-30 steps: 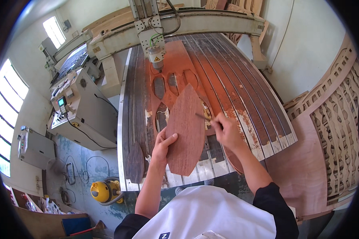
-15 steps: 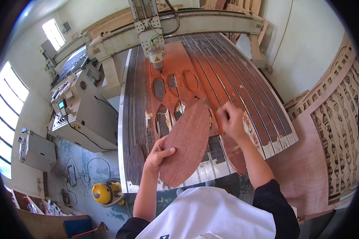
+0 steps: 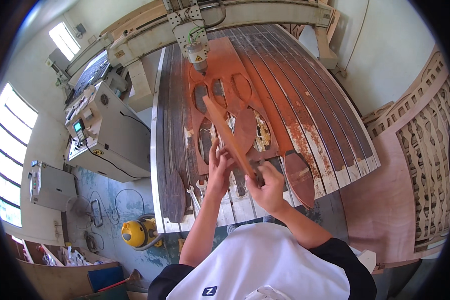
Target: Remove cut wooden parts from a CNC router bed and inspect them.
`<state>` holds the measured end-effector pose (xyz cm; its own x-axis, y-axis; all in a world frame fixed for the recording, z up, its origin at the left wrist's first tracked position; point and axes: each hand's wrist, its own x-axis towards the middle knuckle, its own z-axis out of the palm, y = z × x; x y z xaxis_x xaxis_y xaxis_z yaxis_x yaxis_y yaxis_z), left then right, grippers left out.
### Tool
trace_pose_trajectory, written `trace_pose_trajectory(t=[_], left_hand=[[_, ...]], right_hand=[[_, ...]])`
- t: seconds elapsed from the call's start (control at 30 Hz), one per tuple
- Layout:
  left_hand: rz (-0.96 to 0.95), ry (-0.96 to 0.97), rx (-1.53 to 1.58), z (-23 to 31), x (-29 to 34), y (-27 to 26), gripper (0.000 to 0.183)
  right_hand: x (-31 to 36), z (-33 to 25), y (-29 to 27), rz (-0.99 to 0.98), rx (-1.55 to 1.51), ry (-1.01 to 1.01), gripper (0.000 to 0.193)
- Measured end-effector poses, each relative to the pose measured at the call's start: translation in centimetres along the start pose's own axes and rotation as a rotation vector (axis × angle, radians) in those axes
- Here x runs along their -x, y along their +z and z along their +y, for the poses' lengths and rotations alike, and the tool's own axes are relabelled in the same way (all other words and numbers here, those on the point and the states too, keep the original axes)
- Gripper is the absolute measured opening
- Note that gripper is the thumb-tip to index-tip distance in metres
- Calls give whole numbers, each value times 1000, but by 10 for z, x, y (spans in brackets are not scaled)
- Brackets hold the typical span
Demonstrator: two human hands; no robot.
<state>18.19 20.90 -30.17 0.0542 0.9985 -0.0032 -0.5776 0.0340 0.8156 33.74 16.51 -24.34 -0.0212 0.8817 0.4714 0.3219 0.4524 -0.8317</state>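
A leaf-shaped wooden panel [image 3: 223, 132] is tilted nearly edge-on in front of me, above the machine bed. My left hand [image 3: 219, 171] grips it along its left side, fingers on its face. My right hand [image 3: 267, 187] is closed at its lower end, thumb against the edge. Something small and dark shows between the right fingers, too hidden to name. Below lies the reddish cut-out sheet [image 3: 197, 135] with oval openings; a loose oval piece [image 3: 245, 129] sits within it. Several leaf-shaped pieces [image 3: 299, 175] are stacked to the right.
Two wrenches [image 3: 193, 196] and a dark pointed board [image 3: 175, 197] lie at the bed's near left. The router spindle [image 3: 197, 55] hangs over the sheet's far end. Orange dust coats the slotted bed [image 3: 305, 95]. A control cabinet [image 3: 110, 135] and yellow vacuum [image 3: 135, 234] stand left; latticed panels [image 3: 427, 165] right.
The panel has turned from face-up to nearly edge-on. My right hand has come down and left from above the stack to the panel's lower end. The wrenches are now visible.
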Motion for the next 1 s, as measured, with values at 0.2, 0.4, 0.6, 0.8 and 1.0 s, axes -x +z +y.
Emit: trace_pose_trajectory(t=[0.2, 0.4, 0.6, 0.8, 1.0], left_hand=[[24, -123, 362, -13, 8, 6, 72], [-28, -128, 657, 12, 3, 20, 86], [-95, -73, 680, 27, -1, 35, 92], [-46, 52, 530, 19, -1, 34, 84], [44, 73, 522, 26, 8, 38, 74]], right_hand=[[11, 12, 5, -178, -49, -132, 19], [14, 24, -39, -130, -4, 212, 17], [25, 7, -41, -97, 92, 106, 16], [22, -13, -5, -157, 60, 11, 27], [21, -22, -4, -194, 43, -25, 30]])
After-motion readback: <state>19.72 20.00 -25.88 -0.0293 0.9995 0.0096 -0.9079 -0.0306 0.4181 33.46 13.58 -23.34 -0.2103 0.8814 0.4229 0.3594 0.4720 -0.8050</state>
